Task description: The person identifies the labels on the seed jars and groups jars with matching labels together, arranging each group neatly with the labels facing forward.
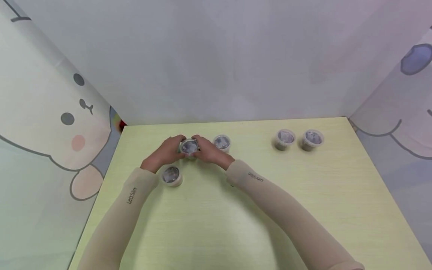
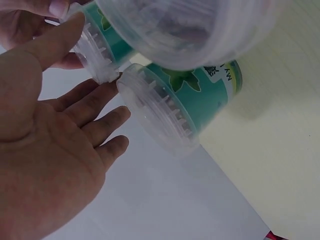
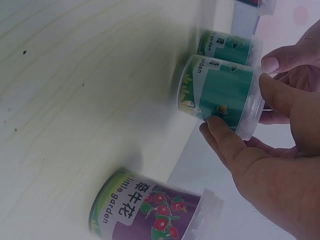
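Green-labelled round plastic tub (image 1: 190, 146), left of the purple-labelled round tub (image 1: 222, 142): left hand (image 1: 167, 150) and right hand (image 1: 210, 150) pinch it; likely light, stiff; grip its sides.

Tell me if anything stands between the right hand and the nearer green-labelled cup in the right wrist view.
Nothing visible does: the right hand grips the nearer green-labelled cup directly. A second green-labelled cup stands behind it, the purple-labelled cup to one side; neither comes between.
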Demonstrator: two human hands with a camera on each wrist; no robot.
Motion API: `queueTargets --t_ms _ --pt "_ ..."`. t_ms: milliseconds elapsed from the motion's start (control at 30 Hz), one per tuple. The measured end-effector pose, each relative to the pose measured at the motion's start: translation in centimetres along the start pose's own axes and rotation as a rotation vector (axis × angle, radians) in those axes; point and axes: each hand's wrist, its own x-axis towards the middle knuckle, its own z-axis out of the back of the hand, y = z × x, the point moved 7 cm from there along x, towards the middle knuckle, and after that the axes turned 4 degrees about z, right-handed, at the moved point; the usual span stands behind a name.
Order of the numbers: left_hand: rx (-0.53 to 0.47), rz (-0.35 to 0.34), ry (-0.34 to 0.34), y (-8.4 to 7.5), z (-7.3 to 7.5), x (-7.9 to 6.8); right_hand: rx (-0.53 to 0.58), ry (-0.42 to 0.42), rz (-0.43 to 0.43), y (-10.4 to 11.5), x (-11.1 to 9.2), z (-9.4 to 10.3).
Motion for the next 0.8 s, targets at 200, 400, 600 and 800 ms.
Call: queueTargets --t_ms 200,400,600,800 --pt "0.021 -0.026 -0.006 -0.28 -0.13 0.17 -0.033 0.000 -0.018 -0.10 0.09 -0.16" --pt "0.038 -0.037 -0.010 -0.33 -0.25 0.34 -0.034 -0.005 -0.022 -0.26 0.27 -0.28" --pt "0.063 -0.041 -0.008 -0.22 -0.38 0.51 -0.059 0.000 -0.013 -0.36 0.47 -0.44" --pt "0.096 -0.030 -0.019 -0.36 -0.21 0.20 -0.077 -0.034 0.026 0.40 0.04 -0.01"
